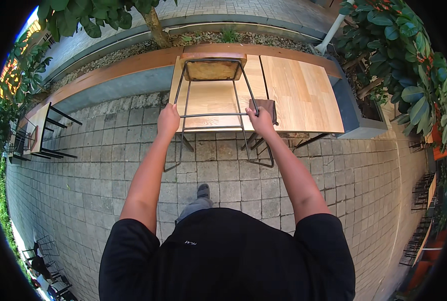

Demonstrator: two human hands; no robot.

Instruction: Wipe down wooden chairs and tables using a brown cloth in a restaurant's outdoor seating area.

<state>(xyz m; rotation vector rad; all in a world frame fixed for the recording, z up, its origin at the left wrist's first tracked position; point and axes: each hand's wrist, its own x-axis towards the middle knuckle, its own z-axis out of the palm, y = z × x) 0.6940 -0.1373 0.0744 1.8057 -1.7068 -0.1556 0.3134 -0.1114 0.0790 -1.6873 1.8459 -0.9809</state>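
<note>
A stool with a wooden seat (213, 71) and a thin dark metal frame is tipped over in front of me. Its seat is at the far side, over the light wooden table (301, 88), and its legs point back toward me. On the left side of the frame, my left hand (168, 120) is closed round the metal. My right hand (260, 120) grips the opposite side. Just beside the right hand, a dark brown flat item (268, 105), like a cloth or pouch, lies on the tabletop. Whether the seat touches the table, I cannot tell.
Behind the table runs a long brown-topped bench ledge (148, 65). A grey planter (356, 108) with leafy shrubs borders the right. Another table (35, 133) stands at the left on the paving (118, 145). Several chairs and tables line the far right.
</note>
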